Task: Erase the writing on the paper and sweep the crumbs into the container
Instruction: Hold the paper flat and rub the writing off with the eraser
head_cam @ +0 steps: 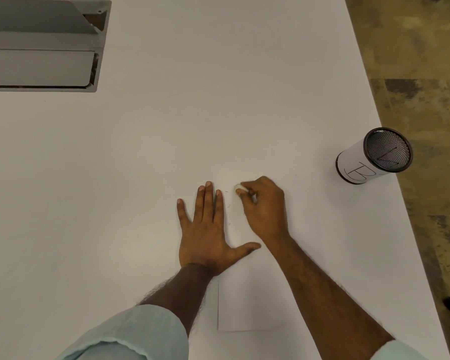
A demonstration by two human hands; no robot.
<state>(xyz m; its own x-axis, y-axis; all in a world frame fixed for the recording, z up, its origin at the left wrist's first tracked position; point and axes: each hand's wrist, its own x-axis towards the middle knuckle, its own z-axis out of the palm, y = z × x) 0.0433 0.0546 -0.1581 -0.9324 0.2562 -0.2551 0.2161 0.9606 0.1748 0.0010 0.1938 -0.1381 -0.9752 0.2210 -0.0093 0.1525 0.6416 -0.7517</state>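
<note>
Head view shows a white bench (140,152) from above, with a sheet of white paper (247,307) lying flat near its front edge. The left hand (205,229) is spread open and pressed flat on the left part of the paper, gripping nothing, only holding the sheet down. The right hand (264,206) has its grip closed on a small white eraser (240,189), pinched at the fingertips, and the eraser touches the far part of the paper. Faint pencil marks and a few small crumbs (228,206) lie on the sheet between the two hands. The container (374,157), a mesh cup wrapped with a paper label, stands upright near the right edge of the bench, well apart from the paper. I judge that the paper is light and thin, so it will slide or wrinkle if it is not held flat beside the rubbed place. The crumbs look very light and should be swept gently. The cup also looks light and may tip if pushed.
</note>
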